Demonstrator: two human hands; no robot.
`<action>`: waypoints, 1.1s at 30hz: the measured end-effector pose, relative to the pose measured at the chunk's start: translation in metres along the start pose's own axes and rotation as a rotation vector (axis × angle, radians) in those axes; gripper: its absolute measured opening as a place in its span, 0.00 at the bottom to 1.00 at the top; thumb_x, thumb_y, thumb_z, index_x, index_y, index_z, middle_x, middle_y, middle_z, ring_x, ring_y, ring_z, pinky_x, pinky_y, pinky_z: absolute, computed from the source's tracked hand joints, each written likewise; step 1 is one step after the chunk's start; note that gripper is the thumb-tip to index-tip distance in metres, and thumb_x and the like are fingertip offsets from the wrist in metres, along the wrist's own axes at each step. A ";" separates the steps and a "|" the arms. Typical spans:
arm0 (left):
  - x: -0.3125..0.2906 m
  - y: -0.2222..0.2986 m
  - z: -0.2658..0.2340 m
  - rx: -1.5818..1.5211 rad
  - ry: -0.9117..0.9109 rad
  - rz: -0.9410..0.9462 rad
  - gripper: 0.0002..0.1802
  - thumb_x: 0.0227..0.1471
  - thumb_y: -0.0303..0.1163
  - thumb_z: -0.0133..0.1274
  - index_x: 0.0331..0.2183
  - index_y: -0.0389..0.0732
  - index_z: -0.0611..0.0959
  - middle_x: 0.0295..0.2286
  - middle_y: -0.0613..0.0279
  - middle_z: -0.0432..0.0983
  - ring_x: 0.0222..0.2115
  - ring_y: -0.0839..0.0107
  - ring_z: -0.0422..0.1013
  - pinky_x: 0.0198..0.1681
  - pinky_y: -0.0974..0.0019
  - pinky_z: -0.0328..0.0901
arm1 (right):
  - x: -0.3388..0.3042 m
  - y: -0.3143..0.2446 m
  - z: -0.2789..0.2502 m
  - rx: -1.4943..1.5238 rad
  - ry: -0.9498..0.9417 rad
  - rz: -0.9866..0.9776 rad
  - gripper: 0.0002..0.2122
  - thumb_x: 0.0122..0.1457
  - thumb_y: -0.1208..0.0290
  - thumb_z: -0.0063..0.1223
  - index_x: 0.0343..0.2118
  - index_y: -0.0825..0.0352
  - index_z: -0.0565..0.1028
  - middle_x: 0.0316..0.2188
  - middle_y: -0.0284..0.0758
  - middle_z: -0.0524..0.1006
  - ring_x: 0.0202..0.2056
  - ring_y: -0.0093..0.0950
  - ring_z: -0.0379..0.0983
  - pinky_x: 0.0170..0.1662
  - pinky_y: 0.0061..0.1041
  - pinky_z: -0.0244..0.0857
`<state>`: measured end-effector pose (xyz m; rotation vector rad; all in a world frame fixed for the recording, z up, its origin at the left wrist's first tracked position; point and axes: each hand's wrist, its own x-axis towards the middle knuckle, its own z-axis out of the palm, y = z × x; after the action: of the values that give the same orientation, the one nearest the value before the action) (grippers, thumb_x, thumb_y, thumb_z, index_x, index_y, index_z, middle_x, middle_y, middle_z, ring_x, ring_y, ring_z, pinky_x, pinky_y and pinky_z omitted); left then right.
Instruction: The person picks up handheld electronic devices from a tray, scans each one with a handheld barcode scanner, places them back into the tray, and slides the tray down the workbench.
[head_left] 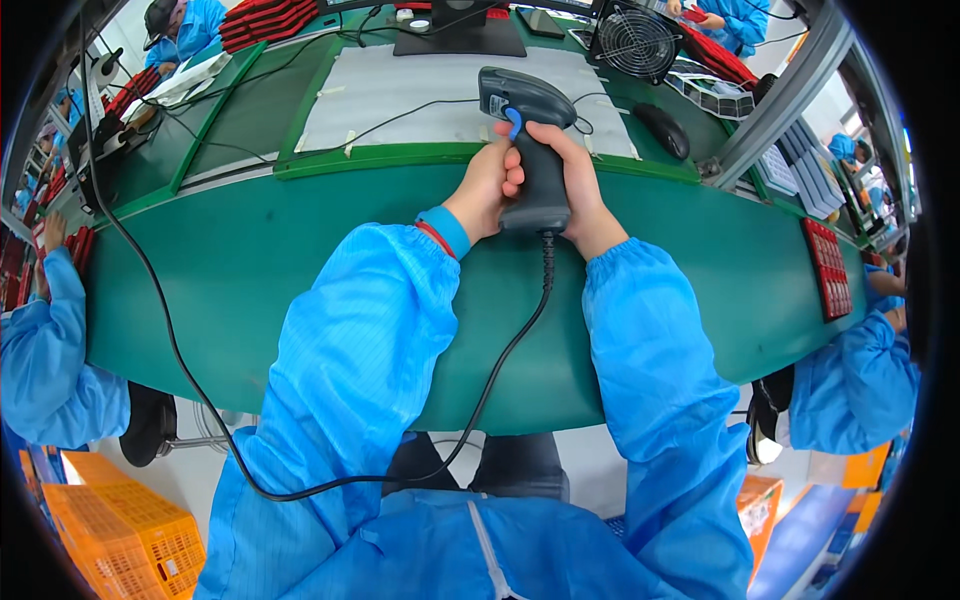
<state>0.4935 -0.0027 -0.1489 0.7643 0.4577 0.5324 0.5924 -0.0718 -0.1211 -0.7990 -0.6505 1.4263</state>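
Between my two hands I hold a dark grey barcode scanner (pixel 541 180) upright over the near part of the green table mat (pixel 330 210). My left hand (pixel 489 180) is closed against the left side of its handle, fingertips beside the blue trigger (pixel 514 123). Around the right side of the handle wraps my right hand (pixel 585 185), its thumb lying across the upper back; its other fingers are hidden behind the scanner. A black cable (pixel 547 265) leaves the handle's base, loops over my lap and left sleeve, then rises along the left.
Beyond the green rail (pixel 400 157) lie a white sheet (pixel 400 95), a monitor stand (pixel 460 38), a fan (pixel 634 40) and a black mouse (pixel 661 130). A red tray (pixel 826 268) sits at the right edge. Co-workers in blue sleeves are on both sides; an orange crate (pixel 125 530) stands lower left.
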 end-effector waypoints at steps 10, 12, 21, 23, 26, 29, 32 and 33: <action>0.002 0.003 0.001 -0.012 0.000 -0.024 0.24 0.63 0.46 0.33 0.14 0.55 0.62 0.09 0.80 0.57 0.07 0.85 0.52 0.09 0.78 0.53 | -0.001 -0.001 0.008 -0.019 0.078 -0.009 0.19 0.58 0.59 0.46 0.46 0.69 0.71 0.21 0.31 0.72 0.19 0.23 0.69 0.25 0.23 0.67; 0.001 0.004 0.002 0.001 0.006 -0.009 0.24 0.62 0.45 0.33 0.14 0.55 0.61 0.09 0.80 0.57 0.07 0.85 0.52 0.09 0.78 0.53 | -0.002 -0.002 0.010 -0.030 0.088 -0.009 0.19 0.58 0.59 0.47 0.47 0.69 0.70 0.21 0.31 0.72 0.19 0.23 0.69 0.25 0.23 0.67; 0.001 0.003 0.008 -0.044 0.028 -0.057 0.25 0.63 0.44 0.33 0.13 0.55 0.61 0.09 0.80 0.56 0.07 0.85 0.51 0.09 0.77 0.52 | -0.003 -0.005 0.002 0.026 0.030 0.012 0.21 0.57 0.60 0.48 0.48 0.70 0.68 0.22 0.35 0.74 0.21 0.28 0.72 0.28 0.27 0.70; -0.001 0.005 0.008 -0.018 0.024 -0.032 0.23 0.61 0.44 0.34 0.14 0.54 0.62 0.10 0.78 0.58 0.08 0.84 0.51 0.11 0.76 0.51 | -0.004 -0.008 0.009 0.001 0.049 0.001 0.21 0.58 0.60 0.47 0.48 0.71 0.68 0.22 0.33 0.73 0.21 0.26 0.70 0.27 0.26 0.68; -0.005 0.010 0.004 0.022 -0.006 -0.001 0.21 0.60 0.45 0.35 0.16 0.53 0.64 0.12 0.75 0.59 0.10 0.82 0.52 0.13 0.74 0.51 | -0.007 -0.011 0.018 -0.005 0.054 -0.001 0.21 0.59 0.60 0.45 0.49 0.71 0.68 0.22 0.32 0.72 0.20 0.24 0.68 0.26 0.24 0.67; -0.018 0.020 0.013 0.241 0.006 -0.022 0.18 0.59 0.43 0.37 0.20 0.50 0.69 0.16 0.73 0.66 0.16 0.80 0.60 0.22 0.74 0.58 | -0.016 -0.011 0.012 0.064 0.015 -0.039 0.20 0.59 0.59 0.45 0.48 0.70 0.69 0.23 0.31 0.73 0.21 0.23 0.68 0.26 0.24 0.67; -0.037 0.049 0.033 0.536 0.102 0.276 0.12 0.56 0.39 0.45 0.36 0.41 0.76 0.25 0.68 0.72 0.28 0.78 0.69 0.34 0.72 0.63 | -0.023 -0.016 0.001 0.107 0.037 -0.174 0.20 0.58 0.58 0.45 0.47 0.68 0.70 0.23 0.33 0.74 0.24 0.27 0.69 0.30 0.29 0.67; -0.040 0.062 0.026 0.727 0.226 0.494 0.14 0.55 0.38 0.48 0.39 0.39 0.76 0.26 0.67 0.73 0.31 0.78 0.69 0.35 0.72 0.64 | -0.020 -0.016 0.011 0.096 0.009 -0.172 0.20 0.58 0.58 0.45 0.47 0.68 0.70 0.23 0.33 0.74 0.24 0.27 0.69 0.30 0.29 0.67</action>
<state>0.4596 -0.0033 -0.0781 1.5446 0.6894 0.9368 0.5919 -0.0906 -0.1005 -0.6578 -0.6240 1.2863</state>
